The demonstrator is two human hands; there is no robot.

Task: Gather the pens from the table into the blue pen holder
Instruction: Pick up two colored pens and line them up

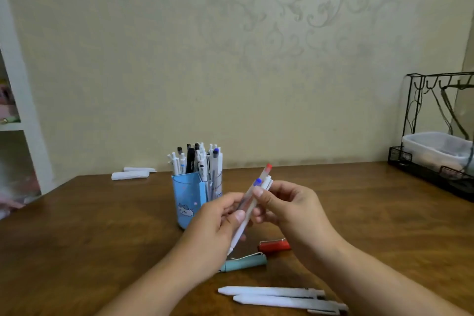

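The blue pen holder (186, 199) stands mid-table with several pens upright inside. Just right of it, my left hand (218, 220) and my right hand (287, 206) together grip a small bundle of pens (252, 199), tilted, with a red cap and a blue cap at the top. Below my hands on the wooden table (102, 233) lie a red pen (274, 246), a teal pen (245, 263) and two white pens (277, 296) near the front edge; my arms hide parts of them.
Two white paper-like rolls (130, 174) lie at the back left by the wall. A black wire rack (436, 136) with a white plastic tub stands at the right rear. A white shelf (15, 115) borders the left side.
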